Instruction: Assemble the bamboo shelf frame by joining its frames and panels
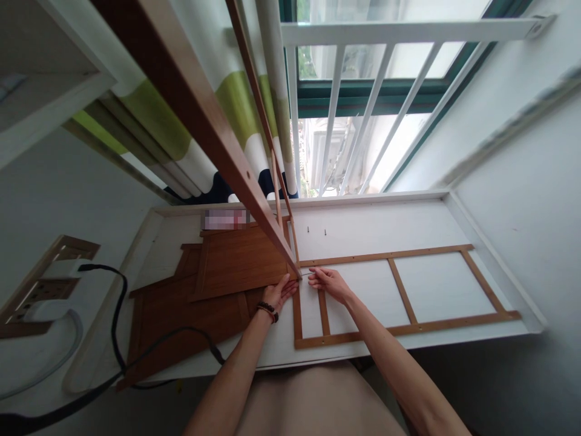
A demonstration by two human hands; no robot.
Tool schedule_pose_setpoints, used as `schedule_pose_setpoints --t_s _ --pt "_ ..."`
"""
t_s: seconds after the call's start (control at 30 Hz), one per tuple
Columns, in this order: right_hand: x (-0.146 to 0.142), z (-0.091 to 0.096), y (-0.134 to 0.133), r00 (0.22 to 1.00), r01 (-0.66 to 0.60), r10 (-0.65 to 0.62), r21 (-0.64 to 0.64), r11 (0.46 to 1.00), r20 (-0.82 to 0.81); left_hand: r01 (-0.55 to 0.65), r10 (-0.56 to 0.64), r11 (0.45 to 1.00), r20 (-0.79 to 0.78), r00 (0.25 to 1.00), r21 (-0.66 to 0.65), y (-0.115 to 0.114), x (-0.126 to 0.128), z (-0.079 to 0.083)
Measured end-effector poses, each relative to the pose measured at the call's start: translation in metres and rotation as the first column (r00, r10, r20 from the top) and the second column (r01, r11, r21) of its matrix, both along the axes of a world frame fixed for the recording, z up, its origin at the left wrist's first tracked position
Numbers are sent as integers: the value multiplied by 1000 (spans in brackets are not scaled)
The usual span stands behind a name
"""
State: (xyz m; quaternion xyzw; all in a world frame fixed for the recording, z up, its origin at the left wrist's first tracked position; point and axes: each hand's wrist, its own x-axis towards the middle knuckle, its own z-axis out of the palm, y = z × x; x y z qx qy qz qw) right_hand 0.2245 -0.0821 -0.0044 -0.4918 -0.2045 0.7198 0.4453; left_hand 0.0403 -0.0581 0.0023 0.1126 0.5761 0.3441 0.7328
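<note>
My left hand (278,295), with a dark bead bracelet at the wrist, grips the lower end of a long brown wooden post (247,175). This post rises toward me as part of an upright frame and meets a flat wooden frame (402,290) lying on the white ledge. My right hand (333,284) pinches a thin metal rod (307,274), perhaps an Allen key, pointing at the foot of the post. Whether its tip sits in a hole is too small to tell. Beside my left hand lies a slatted brown panel (242,257).
Two small screws, one of them a dark screw (325,232), stand on the white ledge (376,218). Another brown panel (181,312) lies lower left, with a black cable (118,321) across it. White bars (379,85) guard the window; a striped curtain (236,91) hangs left.
</note>
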Motion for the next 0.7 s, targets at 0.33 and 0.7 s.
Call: schedule_pose_setpoints --t_s 0.33,0.7 --pt "-8 17 14 959 -32 39 -29 999 281 -5 4 1000 10 1000 17 0 -1 -3" --pt "-15 22 21 966 -16 48 -129 992 253 -15 15 1000 -20 1000 24 -1 1 -7"
